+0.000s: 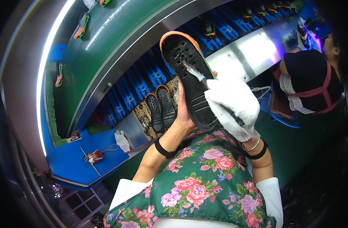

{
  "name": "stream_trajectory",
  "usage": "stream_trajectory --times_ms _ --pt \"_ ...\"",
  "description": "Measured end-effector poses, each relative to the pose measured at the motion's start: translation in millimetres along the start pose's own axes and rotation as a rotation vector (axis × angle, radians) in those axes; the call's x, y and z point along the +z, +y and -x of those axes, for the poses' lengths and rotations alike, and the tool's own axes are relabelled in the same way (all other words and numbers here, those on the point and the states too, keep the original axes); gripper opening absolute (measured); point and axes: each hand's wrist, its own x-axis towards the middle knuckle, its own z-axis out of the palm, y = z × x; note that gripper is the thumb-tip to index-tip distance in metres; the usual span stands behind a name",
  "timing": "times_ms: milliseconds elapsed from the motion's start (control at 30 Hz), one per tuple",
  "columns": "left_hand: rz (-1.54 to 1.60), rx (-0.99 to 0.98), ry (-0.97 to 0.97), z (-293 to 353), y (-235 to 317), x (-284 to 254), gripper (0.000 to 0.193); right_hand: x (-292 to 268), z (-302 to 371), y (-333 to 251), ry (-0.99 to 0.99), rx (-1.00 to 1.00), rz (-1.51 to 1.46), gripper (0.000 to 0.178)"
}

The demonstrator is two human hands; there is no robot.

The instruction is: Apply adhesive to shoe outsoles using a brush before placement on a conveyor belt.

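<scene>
A black shoe sole (191, 91) with an orange rim at its toe is held up in front of me, its hollow inner side with holes and ribs showing. My left hand (184, 114) is bare and wraps around the sole from beneath and along its left edge. In a white knitted glove, my right hand (234, 104) grips a brush (196, 73). The pale bristles touch the inside of the sole near the toe, where the surface looks wet and shiny. Two more black soles, a left one (155, 114) and a right one (166, 108), lie side by side beyond my left forearm.
Those two soles rest on a stained cardboard sheet (145, 125). Ahead runs a rack with blue holders (156, 78), and above it a green conveyor belt (117, 28) carrying shoe parts. A blue table (75, 155) stands left. Another person (309, 79) works at right.
</scene>
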Motion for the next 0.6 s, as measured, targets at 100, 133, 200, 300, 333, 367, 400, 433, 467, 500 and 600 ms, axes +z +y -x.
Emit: stream_trajectory --times_ms 100,133,200,300,333,367,400,433,467,500,600 --pt "-0.039 0.016 -0.009 -5 1 3 0.099 -2 2 -1 -0.132 -0.08 0.082 0.022" --pt "0.036 -0.022 -0.113 -7 0 4 0.097 -3 3 -1 -0.166 -0.126 0.129 0.022" --pt "0.049 0.007 -0.116 -10 0 5 0.097 -5 3 1 -0.109 -0.014 -0.036 0.022" --pt "0.151 0.027 -0.1 -15 1 7 0.1 -10 1 6 0.006 0.071 -0.097 0.019" --pt "0.108 0.041 -0.084 -18 2 8 0.1 -10 2 7 -0.015 0.043 -0.058 0.021" --pt "0.071 0.055 -0.088 -20 2 8 0.1 -12 2 8 -0.008 0.044 -0.023 0.022" --pt "0.088 0.034 -0.07 -22 3 9 0.1 -10 3 8 -0.051 -0.007 -0.021 0.024" --pt "0.116 0.005 -0.065 -24 4 10 0.1 -10 5 7 -0.077 -0.06 -0.013 0.026" --pt "0.144 0.031 -0.1 -26 5 10 0.099 -8 7 8 -0.123 -0.117 0.015 0.031" --pt "0.142 0.027 -0.098 -27 5 11 0.099 -6 9 7 -0.113 -0.057 -0.073 0.026" --pt "0.17 0.014 -0.068 -29 6 12 0.101 -9 13 9 -0.057 0.116 -0.262 0.018"
